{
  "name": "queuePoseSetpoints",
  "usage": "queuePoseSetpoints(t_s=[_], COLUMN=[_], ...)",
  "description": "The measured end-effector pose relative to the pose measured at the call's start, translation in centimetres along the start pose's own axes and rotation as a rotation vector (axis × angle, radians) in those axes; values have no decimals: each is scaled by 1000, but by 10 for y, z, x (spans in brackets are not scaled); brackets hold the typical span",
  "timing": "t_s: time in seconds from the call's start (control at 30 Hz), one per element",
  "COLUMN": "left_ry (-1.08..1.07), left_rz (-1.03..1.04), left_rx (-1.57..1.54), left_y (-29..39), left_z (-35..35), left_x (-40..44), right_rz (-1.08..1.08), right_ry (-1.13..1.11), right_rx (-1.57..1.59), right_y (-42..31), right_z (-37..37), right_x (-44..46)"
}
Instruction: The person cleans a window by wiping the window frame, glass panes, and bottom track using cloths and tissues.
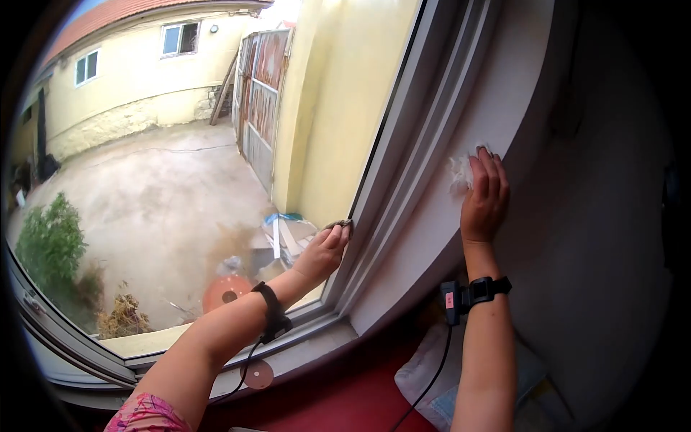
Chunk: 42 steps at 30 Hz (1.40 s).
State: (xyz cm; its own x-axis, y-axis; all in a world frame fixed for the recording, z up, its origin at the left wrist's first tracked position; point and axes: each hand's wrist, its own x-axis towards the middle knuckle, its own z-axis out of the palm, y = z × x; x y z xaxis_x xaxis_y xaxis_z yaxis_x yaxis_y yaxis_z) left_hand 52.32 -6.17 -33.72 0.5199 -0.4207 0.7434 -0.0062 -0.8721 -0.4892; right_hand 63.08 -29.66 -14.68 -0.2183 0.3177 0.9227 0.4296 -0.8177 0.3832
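Note:
My left hand (pixel 324 253) is closed on a small greyish-brown cloth (pixel 340 225), pressed to the window glass (pixel 194 194) beside the right edge of its frame. On the white wall beside the window, my right hand (pixel 486 194) holds a crumpled white tissue (pixel 461 175), its fingers curled over it against the surface. Both wrists carry black straps with small devices and cables. The window frame (pixel 410 151) runs between the two hands.
Below the window are a sill (pixel 317 345), a red surface (pixel 345 392) and white and pale blue packages (pixel 432 371). Through the glass show a yard, a green bush (pixel 52 245), a rusty gate (pixel 260 93) and a yellow building (pixel 137 72).

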Motion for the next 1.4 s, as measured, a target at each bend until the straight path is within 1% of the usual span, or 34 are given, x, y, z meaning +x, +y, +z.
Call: queuePoseSetpoints(t_s=[0.07, 0.13, 0.17, 0.2, 0.27, 0.3, 0.37, 0.4, 0.43, 0.47, 0.53, 0.6, 0.67, 0.7, 0.73, 0.8, 0.83, 0.87, 0.93, 0.97, 1.03, 1.07, 1.13, 1.17, 1.2, 1.23, 1.27, 1.33, 1.37, 1.4], left_ry=[-48, -120, -179, -313, -677, -673, -329, -195, -63, 64, 209, 219, 348, 327, 325, 358, 350, 347, 260, 256, 154, 153, 17, 17, -115, -247, -246, -261, -260, -135], left_rz=[37, -15, 0, -15, -83, -87, -162, -228, -293, -282, -362, -377, -340, -290, -298, -393, -429, -432, -475, -478, -472, -473, -503, -508, -514, -519, -520, -487, -479, -400], left_rx=[-30, -194, -231, -316, -501, -505, -619, -627, -635, -547, -495, -477, -475, -385, -390, -347, -387, -387, -501, -503, -440, -442, -568, -569, -629, -685, -684, -775, -773, -741], left_y=[23, 46, 55, 64, 61, 59, 44, 33, 19, 0, -26, -40, -39, -34, -27, -10, 0, 9, 32, 44, 67, 79, 104, 113, 121, 121, 119, 111, 100, 82], left_z=[24, 42, 45, 49, 14, 3, -19, -28, -42, -59, -70, -61, -47, -42, -36, -18, -8, -1, 13, 21, 35, 44, 56, 56, 54, 47, 42, 24, 10, -6], left_x=[-44, -82, -95, -111, -99, -91, -70, -51, -25, 4, 52, 81, 97, 97, 94, 86, 76, 63, 29, 11, -29, -50, -93, -113, -132, -137, -139, -136, -120, -91], right_rz=[-4, 0, -2, -6, -4, 0, 6, 17, 17, 21, 18, 11, 8, 14, 8, -3, -4, -6, -10, -17, -24, -25, -32, -33, -31, -32, -26, -17, -18, -18], right_ry=[1, 11, 23, 35, 28, 20, 21, 22, 20, 20, 17, 33, 27, 26, 20, 42, 35, 51, 60, 61, 56, 61, 61, 60, 59, 60, 45, 43, 38, 31], right_rx=[8, 20, 17, 16, 16, 12, 11, 12, 11, 8, 7, -14, -21, -31, -28, -1, 3, 16, 32, 16, 1, 3, 9, 1, -10, -11, -9, -12, -3, 7], right_y=[-1, 0, 0, 0, -2, -1, -2, -2, -3, -3, -5, -6, -6, -6, -5, -3, -3, -3, -3, -3, -3, -3, -2, -3, -3, -3, -3, -3, -4, -4], right_z=[0, 2, 3, 3, 0, -1, -1, 0, -1, -1, -2, -2, -1, 0, 1, 4, 4, 4, 4, 4, 4, 4, 4, 4, 3, 1, 0, 0, 0, -1], right_x=[1, 0, 0, 1, 2, 4, 3, 3, 3, 3, 5, 6, 5, 5, 3, 2, 1, 2, 3, 4, 2, 3, 2, 3, 3, 4, 3, 6, 5, 4])
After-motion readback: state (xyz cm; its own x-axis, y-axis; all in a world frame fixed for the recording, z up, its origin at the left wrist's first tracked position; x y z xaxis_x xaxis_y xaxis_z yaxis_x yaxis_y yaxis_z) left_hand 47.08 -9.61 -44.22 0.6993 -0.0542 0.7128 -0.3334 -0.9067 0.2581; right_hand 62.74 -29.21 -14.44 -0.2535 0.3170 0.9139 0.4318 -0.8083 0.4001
